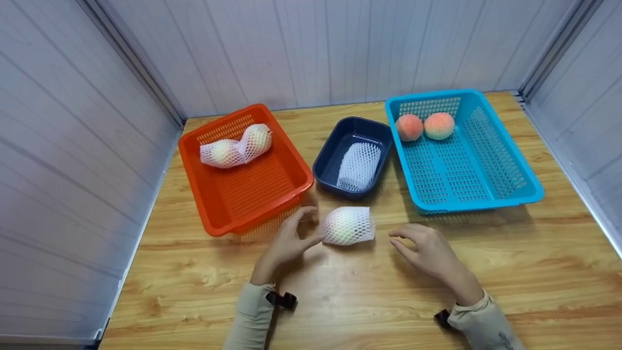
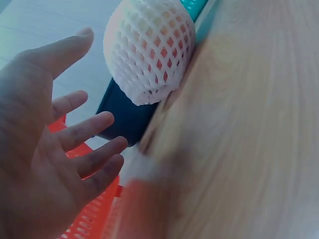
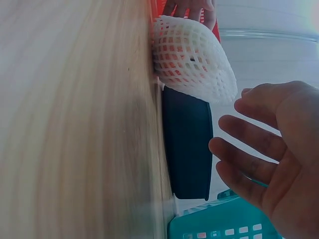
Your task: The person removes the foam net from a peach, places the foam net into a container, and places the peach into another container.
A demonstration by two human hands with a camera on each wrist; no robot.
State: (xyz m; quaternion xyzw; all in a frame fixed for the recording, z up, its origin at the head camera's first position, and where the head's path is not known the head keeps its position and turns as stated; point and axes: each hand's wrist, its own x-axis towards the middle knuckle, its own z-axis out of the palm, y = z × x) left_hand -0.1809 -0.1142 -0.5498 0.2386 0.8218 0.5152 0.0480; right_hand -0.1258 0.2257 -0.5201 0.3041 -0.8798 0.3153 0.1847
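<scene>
A peach in a white foam net (image 1: 347, 226) lies on the wooden table between both hands; its netting shows close up in the left wrist view and the right wrist view. My left hand (image 1: 290, 239) is just left of it, fingers parted and loosely bent, thumb tip close to the net. Whether that thumb touches it I cannot tell. To the right, my right hand (image 1: 423, 249) hovers apart from the peach with relaxed fingers and nothing in them. In the right wrist view, bent fingers (image 3: 249, 164) show a gap before the net.
A red basket (image 1: 277, 204) at left holds two netted peaches (image 1: 238, 148). The dark blue bin (image 1: 324, 163) in the middle contains white foam netting (image 1: 359, 165). At right, a turquoise basket (image 1: 515, 170) holds two bare peaches (image 1: 439, 126). Pale panels (image 1: 301, 48) stand behind the table.
</scene>
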